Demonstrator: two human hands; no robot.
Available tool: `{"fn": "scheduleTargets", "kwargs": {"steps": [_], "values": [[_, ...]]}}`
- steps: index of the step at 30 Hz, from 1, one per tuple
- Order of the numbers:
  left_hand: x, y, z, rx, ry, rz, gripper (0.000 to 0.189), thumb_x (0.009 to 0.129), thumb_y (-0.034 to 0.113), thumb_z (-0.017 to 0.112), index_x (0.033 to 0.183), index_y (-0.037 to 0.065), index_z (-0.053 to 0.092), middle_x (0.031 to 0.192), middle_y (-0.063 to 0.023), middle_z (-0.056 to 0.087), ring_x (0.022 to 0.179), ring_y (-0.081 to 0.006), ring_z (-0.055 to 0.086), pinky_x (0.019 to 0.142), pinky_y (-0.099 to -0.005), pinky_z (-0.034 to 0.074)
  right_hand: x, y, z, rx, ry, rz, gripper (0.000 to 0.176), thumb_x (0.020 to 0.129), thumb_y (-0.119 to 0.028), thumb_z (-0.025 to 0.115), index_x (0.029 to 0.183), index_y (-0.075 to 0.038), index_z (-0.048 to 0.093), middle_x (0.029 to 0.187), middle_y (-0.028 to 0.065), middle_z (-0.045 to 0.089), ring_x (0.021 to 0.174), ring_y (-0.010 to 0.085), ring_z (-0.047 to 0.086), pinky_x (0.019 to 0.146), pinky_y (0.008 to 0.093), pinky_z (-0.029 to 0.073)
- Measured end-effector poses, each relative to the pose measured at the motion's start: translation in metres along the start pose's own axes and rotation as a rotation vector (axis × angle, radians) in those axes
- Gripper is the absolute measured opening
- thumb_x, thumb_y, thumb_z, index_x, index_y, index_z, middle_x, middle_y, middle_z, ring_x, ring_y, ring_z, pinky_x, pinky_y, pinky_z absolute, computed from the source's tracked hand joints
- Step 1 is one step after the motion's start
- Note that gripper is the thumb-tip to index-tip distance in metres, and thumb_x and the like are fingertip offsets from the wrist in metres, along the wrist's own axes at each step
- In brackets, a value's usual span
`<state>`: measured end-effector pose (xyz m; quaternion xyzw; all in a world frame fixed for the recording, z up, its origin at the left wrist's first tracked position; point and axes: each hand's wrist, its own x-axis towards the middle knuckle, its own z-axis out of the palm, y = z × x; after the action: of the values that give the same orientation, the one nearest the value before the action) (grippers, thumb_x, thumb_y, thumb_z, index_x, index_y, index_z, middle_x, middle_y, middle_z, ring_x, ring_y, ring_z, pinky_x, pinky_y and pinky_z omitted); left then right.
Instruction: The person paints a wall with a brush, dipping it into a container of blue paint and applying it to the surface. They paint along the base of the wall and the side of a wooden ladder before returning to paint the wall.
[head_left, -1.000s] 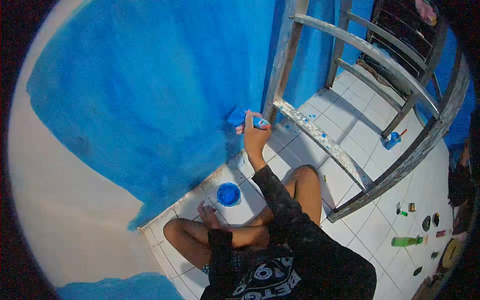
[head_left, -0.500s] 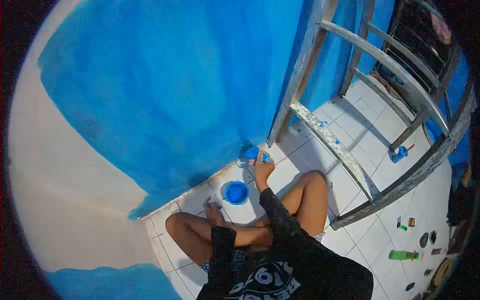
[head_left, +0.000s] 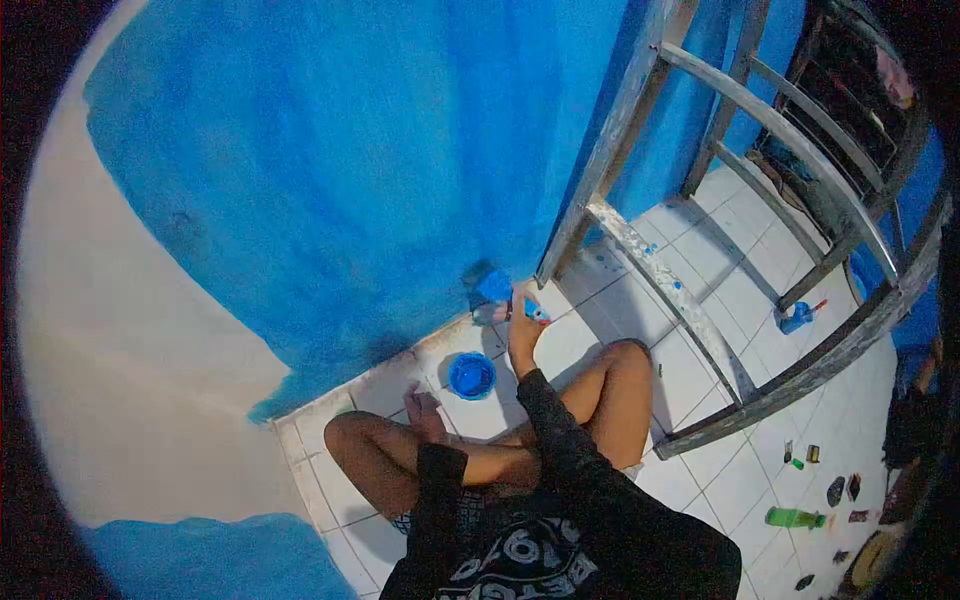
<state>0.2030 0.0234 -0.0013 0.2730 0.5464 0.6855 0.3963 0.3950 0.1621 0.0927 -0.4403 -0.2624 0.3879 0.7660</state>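
Observation:
My right hand (head_left: 522, 335) is closed around the handle of a paintbrush (head_left: 494, 288). Its blue-coated bristles are at the foot of the blue-painted wall (head_left: 330, 190), just above the floor edge. Left of that hand, a small tub of blue paint (head_left: 471, 376) stands on the tiles, its inner wall smeared with blue. My left hand (head_left: 425, 414) is beside the tub, near my bent knee, with fingers loosely extended and nothing visible in them.
A worn wooden ladder (head_left: 690, 300) stands to the right, splashed with paint. Beyond its lower rail sits a blue container with a red-tipped stick (head_left: 797, 318). A green bottle (head_left: 795, 518) and several small objects lie at lower right. The wall at left is unpainted white (head_left: 150, 350).
The paintbrush has moved slightly left and up along the wall's foot with my right hand. My left hand's fingers have shifted a little; the view has tilted slightly.

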Motion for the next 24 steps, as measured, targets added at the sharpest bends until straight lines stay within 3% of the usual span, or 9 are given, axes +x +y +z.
{"fn": "scheduleTargets", "kwargs": {"steps": [3,5,6,7,11,15,17,20,24], "values": [[-0.01,0.014,0.007,0.05,0.022,-0.003,0.033,0.092,0.007,0.046,0.124,0.001,0.049,0.079,-0.0016,0.048,0.071,-0.0112,0.048,0.066,-0.0254,0.045,0.021,0.136,-0.063,-0.588,0.028,0.029,0.019,0.094,-0.019,0.064,0.097,-0.001,0.067,0.067,0.0077,0.064,0.05,0.0157,0.061,0.047,0.0278,0.05],[-0.006,0.021,0.01,0.094,0.071,-0.027,0.034,0.091,0.007,0.046,0.125,0.001,0.048,0.078,-0.0016,0.048,0.072,-0.0113,0.049,0.066,-0.0252,0.046,0.022,0.125,-0.048,-0.46,0.046,-0.046,0.018,0.093,-0.018,0.065,0.096,0.0,0.067,0.065,0.0071,0.064,0.049,0.0151,0.061,0.046,0.0276,0.05],[-0.006,0.017,0.004,0.054,0.03,-0.014,0.034,0.092,0.007,0.046,0.125,0.001,0.049,0.079,-0.0018,0.048,0.072,-0.0115,0.05,0.066,-0.0256,0.047,0.016,0.109,-0.037,-0.342,0.061,-0.112,0.016,0.093,-0.016,0.066,0.094,0.0,0.067,0.064,0.0064,0.063,0.048,0.0145,0.061,0.044,0.0275,0.049],[-0.004,0.012,-0.001,0.014,-0.009,-0.003,0.034,0.092,0.007,0.045,0.125,0.001,0.049,0.079,-0.0019,0.048,0.073,-0.0117,0.051,0.066,-0.026,0.047,0.001,0.027,-0.009,-0.237,0.013,0.09,0.017,0.093,-0.016,0.066,0.096,0.0,0.067,0.067,0.0066,0.065,0.051,0.014,0.062,0.045,0.0273,0.05],[0.004,-0.009,-0.008,0.043,0.069,-0.007,0.034,0.091,0.007,0.046,0.124,0.001,0.05,0.078,-0.0026,0.049,0.072,-0.0124,0.052,0.066,-0.0269,0.048,0.007,-0.036,0.035,0.011,0.044,0.038,0.019,0.093,-0.018,0.066,0.095,0.0,0.067,0.074,0.0086,0.066,0.053,0.0138,0.063,0.045,0.0271,0.05],[0.01,-0.018,-0.014,0.08,-0.03,-0.048,0.035,0.091,0.006,0.048,0.125,0.001,0.05,0.079,-0.0039,0.051,0.069,-0.013,0.051,0.065,-0.0283,0.049,0.003,-0.107,0.048,0.114,-0.046,0.042,0.022,0.095,-0.021,0.062,0.1,0.0,0.065,0.078,0.0089,0.066,0.055,0.0134,0.062,0.047,0.0272,0.05],[0.01,-0.016,-0.011,0.15,-0.01,-0.007,0.035,0.09,0.006,0.048,0.125,0.001,0.05,0.079,-0.0043,0.051,0.069,-0.0132,0.051,0.065,-0.029,0.049,-0.002,-0.126,0.041,0.099,-0.146,0.024,0.027,0.098,-0.025,0.057,0.108,0.0,0.063,0.083,0.0082,0.066,0.056,0.0128,0.062,0.05,0.0259,0.05],[0.004,-0.008,-0.009,0.061,0.045,-0.006,0.033,0.092,0.006,0.048,0.124,0.001,0.05,0.079,-0.0043,0.051,0.068,-0.0129,0.051,0.064,-0.029,0.049,-0.018,-0.154,0.028,0.079,-0.097,0.053,0.036,0.099,-0.031,0.054,0.112,0.002,0.06,0.086,0.0113,0.064,0.066,0.0143,0.061,0.054,0.026,0.049],[0.002,-0.012,-0.005,-0.003,0.067,0.015,0.029,0.095,0.01,0.048,0.123,0.001,0.051,0.08,-0.0029,0.05,0.067,-0.0116,0.049,0.062,-0.0256,0.045,-0.036,-0.139,-0.033,0.14,-0.219,0.217,0.036,0.101,-0.034,0.049,0.116,-0.003,0.061,0.093,0.0053,0.063,0.077,0.0108,0.06,0.065,0.0246,0.049]]}}
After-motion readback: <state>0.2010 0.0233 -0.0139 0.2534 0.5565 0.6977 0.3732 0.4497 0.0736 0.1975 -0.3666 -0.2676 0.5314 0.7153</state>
